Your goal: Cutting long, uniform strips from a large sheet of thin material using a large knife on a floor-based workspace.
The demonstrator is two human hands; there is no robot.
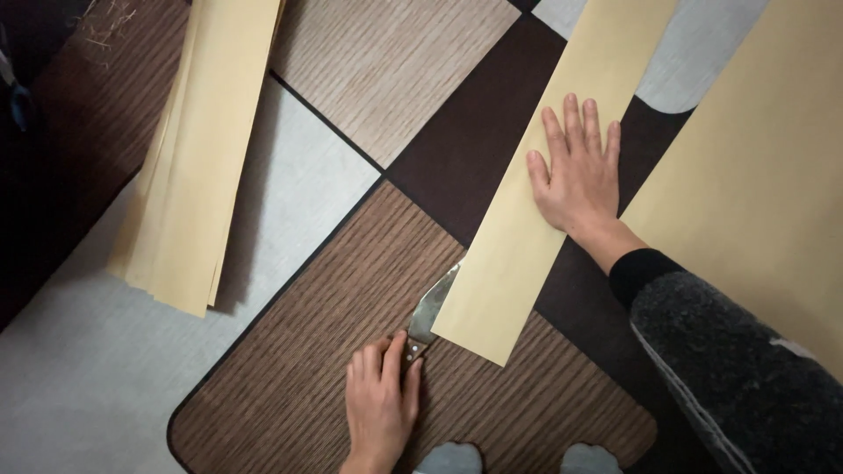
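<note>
My left hand (pixel 380 405) rests low in the middle of the head view, closed on the wooden handle of a knife (pixel 429 314). The knife's metal blade points up and right, and its tip is hidden under the near end of a long tan paper strip (pixel 505 254). That strip runs diagonally toward the top right. My right hand (pixel 575 171), in a dark sleeve, lies flat on the strip with its fingers spread, pressing the paper to the floor.
A stack of similar tan strips (pixel 198 158) lies at the upper left. A large tan sheet (pixel 764 167) covers the right side. Everything sits on a patchwork rug (pixel 290 386) of brown, grey and dark panels. My grey-socked toes (pixel 448 459) show at the bottom edge.
</note>
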